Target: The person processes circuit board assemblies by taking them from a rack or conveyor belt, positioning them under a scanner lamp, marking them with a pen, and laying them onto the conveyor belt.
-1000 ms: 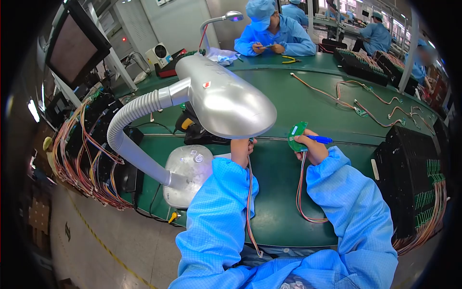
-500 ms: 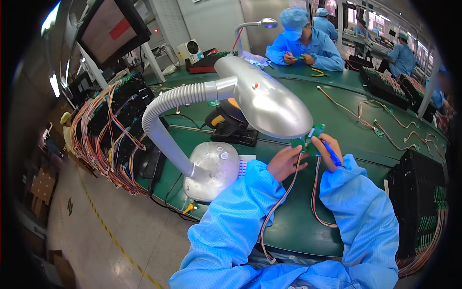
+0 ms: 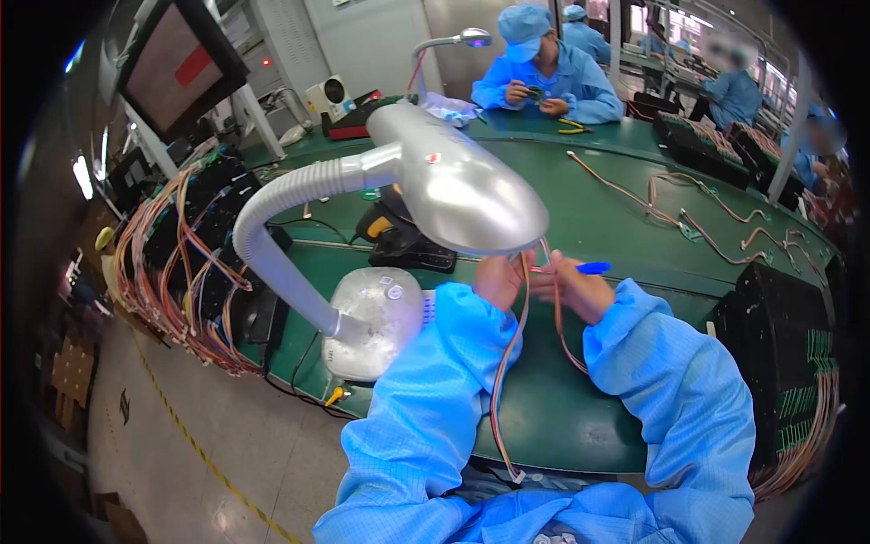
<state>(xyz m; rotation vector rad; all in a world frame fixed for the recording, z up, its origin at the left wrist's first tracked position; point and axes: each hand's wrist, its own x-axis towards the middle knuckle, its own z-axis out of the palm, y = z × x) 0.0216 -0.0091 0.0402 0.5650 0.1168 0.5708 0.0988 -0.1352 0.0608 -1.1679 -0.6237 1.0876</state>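
Observation:
My left hand (image 3: 499, 283) is partly hidden beneath the lamp head (image 3: 471, 195), its fingers closed around a multicoloured wire harness (image 3: 501, 381). That harness hangs down to a white connector (image 3: 517, 476) near the table's front edge. Close beside it, my right hand (image 3: 580, 288) has its fingers bent at a second strand of wires (image 3: 561, 331), which loops down behind my right sleeve. A blue pen (image 3: 594, 268) is tucked in the right hand and points outward to the right. Whatever lies between my fingertips is covered by the lamp and the hands.
The lamp base (image 3: 372, 322) stands left of my arms, with a yellow-and-black scanner (image 3: 390, 227) behind it. Wired black racks (image 3: 195, 263) are at left, another black rack (image 3: 770, 354) at right. Loose harnesses (image 3: 671, 218) lie across the green table (image 3: 580, 426). A co-worker (image 3: 544, 72) sits opposite.
The green circuit board visible between my hands earlier is now out of sight. My left hand has moved up, nearer the lamp head. The whole view has shifted, so the scene sits further left.

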